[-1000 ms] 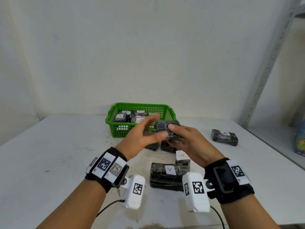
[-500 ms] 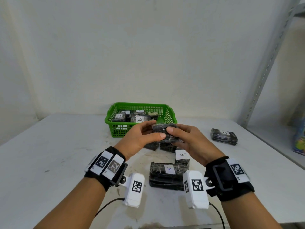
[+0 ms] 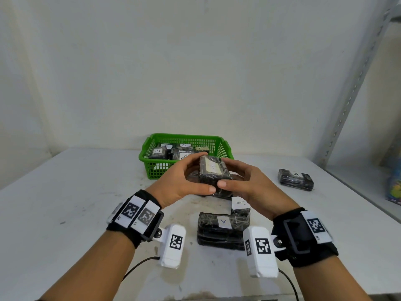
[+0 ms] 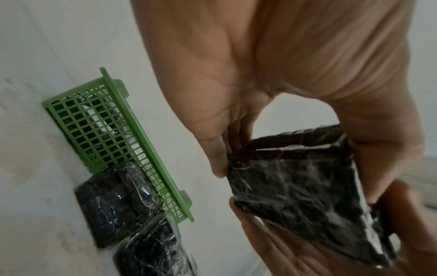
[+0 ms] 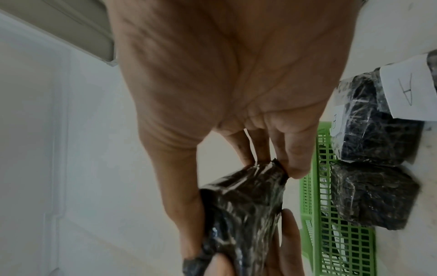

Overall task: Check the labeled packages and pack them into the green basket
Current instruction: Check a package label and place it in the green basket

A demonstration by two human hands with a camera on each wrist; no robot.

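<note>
Both hands hold one black plastic-wrapped package [image 3: 213, 175] in the air in front of the green basket [image 3: 156, 168]. Its white label faces up toward me. My left hand [image 3: 184, 181] grips its left side, thumb on the near edge. My right hand [image 3: 245, 183] grips the right side, thumb beside the left thumb. The left wrist view shows the package [image 4: 295, 186] between fingers and thumb, with the basket [image 4: 106, 130] behind. In the right wrist view the package [image 5: 243, 209] is pinched the same way. The basket holds several labeled packages [image 3: 157, 152].
A stack of black packages [image 3: 221, 229] labeled A lies on the white table [image 3: 65, 203] near me, with more packages under my hands. One labeled package [image 3: 296, 179] lies apart at the right. A metal shelf upright [image 3: 351, 94] rises at the right.
The held package has been turned so its white label now faces up. Both hands came slightly nearer and shifted their grip, thumbs now on the near edge.
</note>
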